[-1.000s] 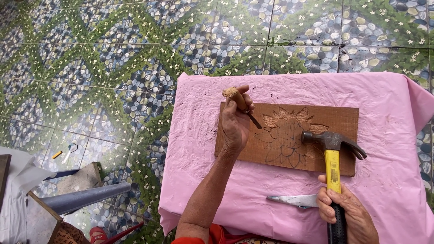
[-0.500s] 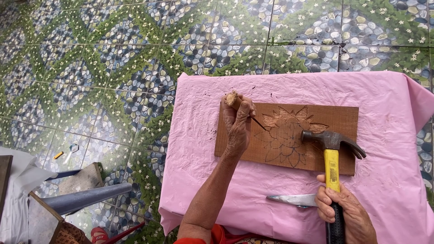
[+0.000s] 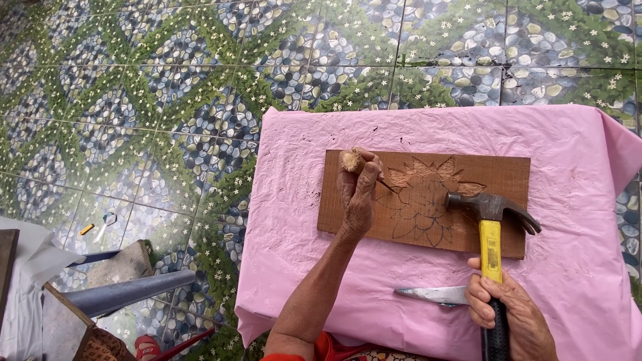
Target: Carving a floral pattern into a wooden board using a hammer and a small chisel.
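A brown wooden board (image 3: 508,177) with a flower carved into it lies on a table covered by pink cloth (image 3: 428,127). My left hand (image 3: 358,194) grips a wood-handled chisel (image 3: 354,162), its tip set on the board at the flower's left edge. My right hand (image 3: 509,313) holds a claw hammer (image 3: 491,227) by its black grip; the yellow shaft points up and the steel head hovers over the board's lower right part. A flat metal blade (image 3: 431,294) lies on the cloth just left of my right hand.
The floor (image 3: 167,87) is tiled with pebble and flower patterns. At lower left stand a grey tube (image 3: 130,294), a stone block (image 3: 117,264), a wooden box corner (image 3: 63,324) and white cloth (image 3: 27,267). A small orange object (image 3: 86,229) lies on the tiles.
The left hand has shifted the chisel slightly, bringing its tip onto the flower's left edge. The hammer has barely moved.
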